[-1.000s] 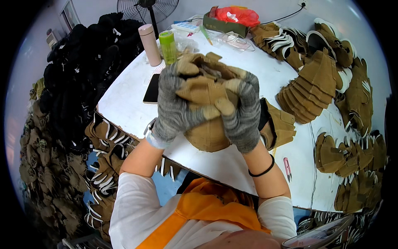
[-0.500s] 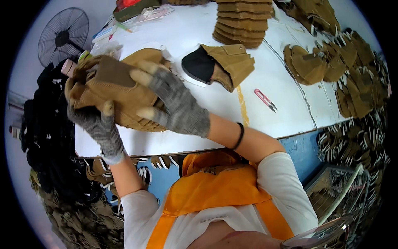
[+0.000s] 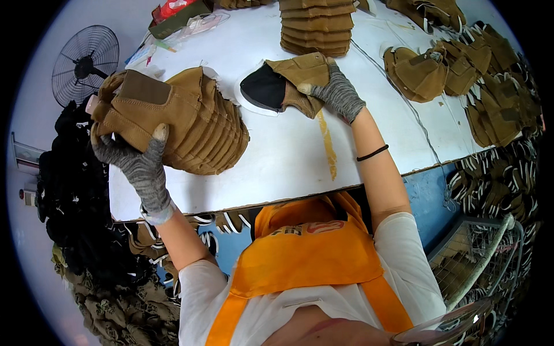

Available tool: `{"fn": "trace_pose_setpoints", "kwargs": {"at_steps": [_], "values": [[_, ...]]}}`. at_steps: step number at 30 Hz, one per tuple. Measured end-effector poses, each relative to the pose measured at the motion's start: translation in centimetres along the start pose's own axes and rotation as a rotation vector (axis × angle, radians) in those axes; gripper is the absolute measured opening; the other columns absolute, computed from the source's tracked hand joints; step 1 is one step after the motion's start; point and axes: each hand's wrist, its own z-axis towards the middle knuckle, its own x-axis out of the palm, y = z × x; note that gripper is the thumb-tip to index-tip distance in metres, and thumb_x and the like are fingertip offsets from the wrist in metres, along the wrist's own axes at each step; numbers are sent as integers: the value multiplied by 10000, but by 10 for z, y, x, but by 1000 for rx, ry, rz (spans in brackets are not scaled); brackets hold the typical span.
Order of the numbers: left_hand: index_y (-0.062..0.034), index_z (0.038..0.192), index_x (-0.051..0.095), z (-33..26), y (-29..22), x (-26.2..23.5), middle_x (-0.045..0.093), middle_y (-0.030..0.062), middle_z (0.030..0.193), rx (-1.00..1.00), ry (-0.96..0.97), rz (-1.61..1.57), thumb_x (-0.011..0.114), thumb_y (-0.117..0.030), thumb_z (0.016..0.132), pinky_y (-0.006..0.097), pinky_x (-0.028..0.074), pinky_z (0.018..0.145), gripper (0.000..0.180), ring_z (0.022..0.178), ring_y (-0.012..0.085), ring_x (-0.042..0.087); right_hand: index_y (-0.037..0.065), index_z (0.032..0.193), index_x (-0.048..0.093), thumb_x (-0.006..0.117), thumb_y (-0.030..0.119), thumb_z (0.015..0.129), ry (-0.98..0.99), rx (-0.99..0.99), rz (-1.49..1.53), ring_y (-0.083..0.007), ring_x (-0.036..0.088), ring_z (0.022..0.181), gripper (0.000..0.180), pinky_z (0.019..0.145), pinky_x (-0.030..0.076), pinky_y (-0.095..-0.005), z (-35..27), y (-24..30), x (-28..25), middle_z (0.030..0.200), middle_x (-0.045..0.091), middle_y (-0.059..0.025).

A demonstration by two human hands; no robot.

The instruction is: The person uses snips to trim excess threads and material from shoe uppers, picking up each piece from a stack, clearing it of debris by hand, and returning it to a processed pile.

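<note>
In a grey knit glove with tan fingertips, my left hand (image 3: 141,170) is closed on the left end of a nested stack of brown shoe uppers (image 3: 202,130), thumb on the near side. The stack lies on its side on the white table. My right hand (image 3: 341,95), gloved alike, pinches the right end of a single brown shoe upper (image 3: 303,70) lying apart from the stack. Its black lining (image 3: 263,87) faces up at the left, with a white edge beneath. Some fingertips of both hands are hidden behind the brown material.
A taller pile of uppers (image 3: 316,29) stands at the back of the white table (image 3: 277,164). More brown uppers (image 3: 415,75) lie on the right, by a thin cable (image 3: 424,130). A fan (image 3: 85,66) is at far left; a wire basket (image 3: 461,259) stands at lower right.
My right hand has left the stack and moved right to grip the single upper. The pink thread snips on the table are now hidden behind my right arm. My left hand stays on the stack.
</note>
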Motion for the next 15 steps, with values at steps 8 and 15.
{"fn": "trace_pose_setpoints", "kwargs": {"at_steps": [8, 15], "values": [[-64, 1397, 210, -4, -17, 11, 272, 153, 1388, 49, -64, 351, 804, -206, 695, 416, 307, 1070, 930, 1270, 272, 336, 58, 1436, 154, 890, 474, 431, -200, 49, -254, -361, 467, 1144, 1313, 979, 435, -388, -35, 22, -6, 1282, 376, -205], [-34, 1352, 359, -108, -58, 103, 449, 139, 1313, -400, 569, -452, 658, -336, 838, 387, 359, 1028, 667, 1202, 263, 447, 80, 1433, 212, 722, -53, 701, -148, -129, 670, -107, 492, 915, 901, 847, 473, -219, -83, 33, -14, 1091, 510, -40]]}}
